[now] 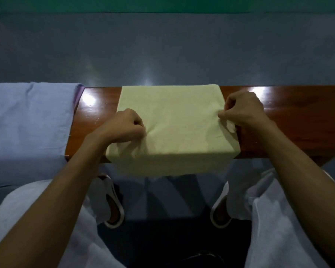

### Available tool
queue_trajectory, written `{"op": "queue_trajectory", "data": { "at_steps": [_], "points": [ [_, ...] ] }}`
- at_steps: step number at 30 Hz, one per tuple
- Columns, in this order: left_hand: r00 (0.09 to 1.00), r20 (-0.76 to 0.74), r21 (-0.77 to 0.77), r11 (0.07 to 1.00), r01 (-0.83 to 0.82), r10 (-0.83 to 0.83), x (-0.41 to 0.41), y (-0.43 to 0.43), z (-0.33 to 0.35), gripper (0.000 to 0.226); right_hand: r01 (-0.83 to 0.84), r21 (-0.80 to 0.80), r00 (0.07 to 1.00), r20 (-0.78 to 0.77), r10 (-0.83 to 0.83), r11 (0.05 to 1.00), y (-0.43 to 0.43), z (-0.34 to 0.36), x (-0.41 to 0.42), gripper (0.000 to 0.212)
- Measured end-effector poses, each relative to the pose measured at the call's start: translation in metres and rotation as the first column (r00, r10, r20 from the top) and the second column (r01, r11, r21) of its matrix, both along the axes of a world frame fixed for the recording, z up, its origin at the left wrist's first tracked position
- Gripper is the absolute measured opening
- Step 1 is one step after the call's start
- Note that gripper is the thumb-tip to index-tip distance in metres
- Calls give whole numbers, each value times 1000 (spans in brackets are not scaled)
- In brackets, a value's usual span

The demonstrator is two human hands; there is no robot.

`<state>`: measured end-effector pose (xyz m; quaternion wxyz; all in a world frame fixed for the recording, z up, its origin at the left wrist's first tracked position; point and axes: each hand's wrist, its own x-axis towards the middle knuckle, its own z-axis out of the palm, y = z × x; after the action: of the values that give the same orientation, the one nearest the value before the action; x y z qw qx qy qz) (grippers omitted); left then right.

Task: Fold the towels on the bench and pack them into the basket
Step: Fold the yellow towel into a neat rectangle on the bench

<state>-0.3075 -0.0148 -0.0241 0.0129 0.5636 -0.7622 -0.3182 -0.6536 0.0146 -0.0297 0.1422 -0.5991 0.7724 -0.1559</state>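
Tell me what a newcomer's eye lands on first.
The pale yellow towel draped across the middle of the brown bench, its near edge hanging over the front. Both hands pinch it: the left hand near its left side, the right hand at its right edge. A light blue towel lies over the bench's left end.

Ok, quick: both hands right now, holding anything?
Left hand: closed, pinching the yellow towel near its left side.
Right hand: closed, pinching the same towel's right edge.
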Motion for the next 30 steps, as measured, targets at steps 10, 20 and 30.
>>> {"op": "queue_trajectory", "data": {
  "at_steps": [10,20,30],
  "points": [
    [984,-9,-494,855,-160,179,12,-14,-35,31,20,-152,998,-59,-29,988,-2,-12,9,33],
    [968,15,-465,859,-215,251,18,-10,-30,29,-74,-12,992,-106,73,997,3,-19,8,54],
    [956,-160,-368,883,-290,248,27,-9,-28,17,11,-132,999,-47,-17,991,1,-23,9,34]
  ]
}}
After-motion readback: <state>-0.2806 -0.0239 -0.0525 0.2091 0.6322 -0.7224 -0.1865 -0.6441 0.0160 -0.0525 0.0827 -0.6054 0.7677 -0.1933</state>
